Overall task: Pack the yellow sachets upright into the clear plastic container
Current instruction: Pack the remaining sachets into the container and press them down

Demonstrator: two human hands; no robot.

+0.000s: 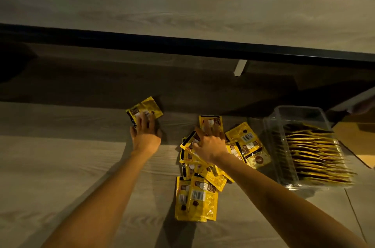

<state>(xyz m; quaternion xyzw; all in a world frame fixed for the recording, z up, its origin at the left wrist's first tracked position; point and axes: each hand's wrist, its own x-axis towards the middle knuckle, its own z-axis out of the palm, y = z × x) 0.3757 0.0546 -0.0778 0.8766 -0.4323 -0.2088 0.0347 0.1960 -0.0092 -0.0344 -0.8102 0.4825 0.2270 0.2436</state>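
Left hand (145,133), fingers spread, presses a stray flat yellow foil sachet (144,109); right hand (211,144), spread, rests on the loose sachet pile (199,178). Gather several, align edges, then stand them beside the row in the clear rectangular plastic container (273,146).

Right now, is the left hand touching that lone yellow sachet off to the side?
Touching. In the head view the left hand lies flat with its fingers overlapping the lone sachet on the table.

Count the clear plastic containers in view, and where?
1. The clear plastic container sits on the wooden surface at the right, beside the loose pile of sachets, with a row of sachets standing inside. None other shows.
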